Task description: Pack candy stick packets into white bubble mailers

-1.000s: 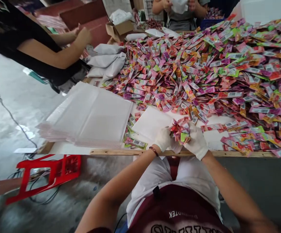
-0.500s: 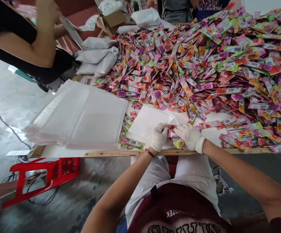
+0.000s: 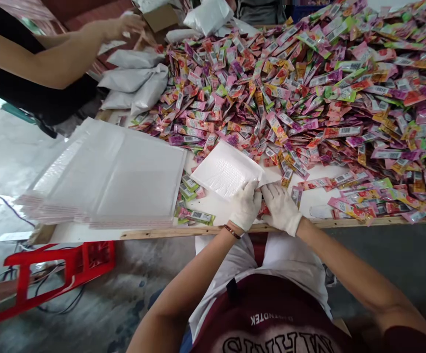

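Observation:
A small white padded mailer point(image 3: 227, 169) lies at a slant on the table in front of me. My left hand point(image 3: 245, 206), in a white glove, is closed on the mailer's near right corner. Beside it, almost touching, my gloved right hand point(image 3: 281, 205) has its fingers bent down at the same edge. Between the two hands a bit of red snack packet point(image 3: 263, 210) shows below the mailer's edge; the rest is covered by the hands. The right fingertips are partly hidden, so their exact grip on mailer or packets is unclear.
A large heap of colourful snack packets point(image 3: 308, 93) covers the far and right side. Flat white mailers point(image 3: 139, 171) are stacked at left, filled white bags point(image 3: 124, 81) behind them. A co-worker's arm point(image 3: 69, 54) reaches in at upper left. A red stool point(image 3: 69, 269) stands below.
My hands have drawn closer together, and the packets between them are now mostly covered. The mailer's far end has tipped up slightly. The co-worker's arm has stretched toward the bags.

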Motion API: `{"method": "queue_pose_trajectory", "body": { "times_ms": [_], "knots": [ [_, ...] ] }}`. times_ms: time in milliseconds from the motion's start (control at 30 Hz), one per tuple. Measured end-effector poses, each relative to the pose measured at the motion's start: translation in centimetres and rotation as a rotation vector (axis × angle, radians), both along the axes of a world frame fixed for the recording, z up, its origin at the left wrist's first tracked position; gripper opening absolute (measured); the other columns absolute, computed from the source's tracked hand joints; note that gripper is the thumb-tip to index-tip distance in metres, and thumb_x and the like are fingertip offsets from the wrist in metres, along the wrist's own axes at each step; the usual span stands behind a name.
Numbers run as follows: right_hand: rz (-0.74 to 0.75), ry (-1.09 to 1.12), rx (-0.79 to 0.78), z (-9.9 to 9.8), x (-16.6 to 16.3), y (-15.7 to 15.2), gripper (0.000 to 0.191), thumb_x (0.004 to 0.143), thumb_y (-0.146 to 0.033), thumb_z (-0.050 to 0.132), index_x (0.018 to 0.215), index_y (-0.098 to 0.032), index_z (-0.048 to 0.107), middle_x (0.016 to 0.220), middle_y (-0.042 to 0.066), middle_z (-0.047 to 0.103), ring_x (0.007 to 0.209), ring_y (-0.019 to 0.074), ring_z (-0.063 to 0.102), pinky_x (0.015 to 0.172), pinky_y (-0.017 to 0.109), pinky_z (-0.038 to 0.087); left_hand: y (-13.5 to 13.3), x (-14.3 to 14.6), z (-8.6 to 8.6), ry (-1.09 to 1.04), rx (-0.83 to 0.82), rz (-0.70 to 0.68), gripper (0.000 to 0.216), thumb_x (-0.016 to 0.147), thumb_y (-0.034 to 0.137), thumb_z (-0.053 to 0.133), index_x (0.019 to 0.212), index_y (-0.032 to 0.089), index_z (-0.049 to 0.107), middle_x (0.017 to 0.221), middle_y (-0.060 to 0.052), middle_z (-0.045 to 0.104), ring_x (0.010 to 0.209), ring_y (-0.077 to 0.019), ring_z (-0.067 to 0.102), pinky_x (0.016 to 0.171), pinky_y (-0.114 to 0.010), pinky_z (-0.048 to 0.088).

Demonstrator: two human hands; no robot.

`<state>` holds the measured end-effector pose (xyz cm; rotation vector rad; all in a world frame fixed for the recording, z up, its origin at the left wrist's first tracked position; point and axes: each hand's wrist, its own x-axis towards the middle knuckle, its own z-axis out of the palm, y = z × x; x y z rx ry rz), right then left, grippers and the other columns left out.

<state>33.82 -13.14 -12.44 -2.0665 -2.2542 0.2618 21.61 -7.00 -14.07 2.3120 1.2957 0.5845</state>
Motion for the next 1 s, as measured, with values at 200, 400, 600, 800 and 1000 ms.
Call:
{"method": "queue_pose_trajectory", "body": {
  "times_ms": [200, 400, 600, 800, 1000],
  "knots": [
    [-0.081, -0.121, -0.048, 0.7, -1.0, 0.5, 0.062, 0.081, -0.042, 0.065, 0.130, -0.008, 0.049, 0.119, 0.022, 0.057, 0.101, 0.0344, 0.051, 0.086, 0.046, 0.038, 1.8, -2.0, 2.3, 0.246, 0.028, -0.076, 0.019, 0.094, 0.023, 0.047, 0.106, 0.018, 0.059, 0.102, -0.012, 0.066, 0.091, -0.0245, 0.065, 0.075, -0.033, 0.050],
    [-0.164, -0.037, -0.147, 0.8, -1.6, 3.4, 0.043, 0.086, -0.034, 0.056, 0.121, -0.009, 0.058, 0.117, 0.027, 0.059, 0.107, 0.0383, 0.052, 0.087, 0.050, 0.039, 0.8, -1.2, 4.3, 0.431, 0.082, -0.229, 0.020, 0.098, 0.021, 0.039, 0.105, 0.017, 0.058, 0.095, -0.012, 0.065, 0.091, -0.0247, 0.066, 0.076, -0.034, 0.048],
    [-0.113, 0.084, -0.119, 0.8, 0.1, 3.1, 0.050, 0.080, -0.035, 0.063, 0.123, -0.010, 0.059, 0.115, 0.023, 0.062, 0.110, 0.0380, 0.052, 0.093, 0.050, 0.038, 0.8, -0.4, 3.7, 0.404, 0.103, -0.162, 0.021, 0.099, 0.024, 0.039, 0.107, 0.017, 0.057, 0.100, -0.011, 0.064, 0.094, -0.0240, 0.064, 0.075, -0.033, 0.047],
    [-0.195, 0.269, 0.082, -0.8, 0.7, 0.1, 0.045, 0.089, -0.031, 0.053, 0.131, -0.015, 0.057, 0.128, 0.017, 0.056, 0.116, 0.0324, 0.049, 0.099, 0.046, 0.040, 0.4, -1.1, 1.9, 0.279, 0.108, -0.225, 0.022, 0.099, 0.027, 0.040, 0.100, 0.020, 0.062, 0.105, -0.011, 0.061, 0.092, -0.0224, 0.060, 0.075, -0.032, 0.047],
    [-0.315, 0.521, 0.096, -0.3, -0.6, 3.0, 0.031, 0.087, -0.020, 0.053, 0.114, -0.015, 0.067, 0.117, 0.017, 0.065, 0.112, 0.0313, 0.053, 0.098, 0.047, 0.043, 0.4, -0.5, 2.3, -0.010, 0.032, -0.145, 0.018, 0.094, 0.025, 0.046, 0.085, 0.020, 0.061, 0.090, -0.007, 0.062, 0.084, -0.0192, 0.058, 0.075, -0.030, 0.045]
  ]
}}
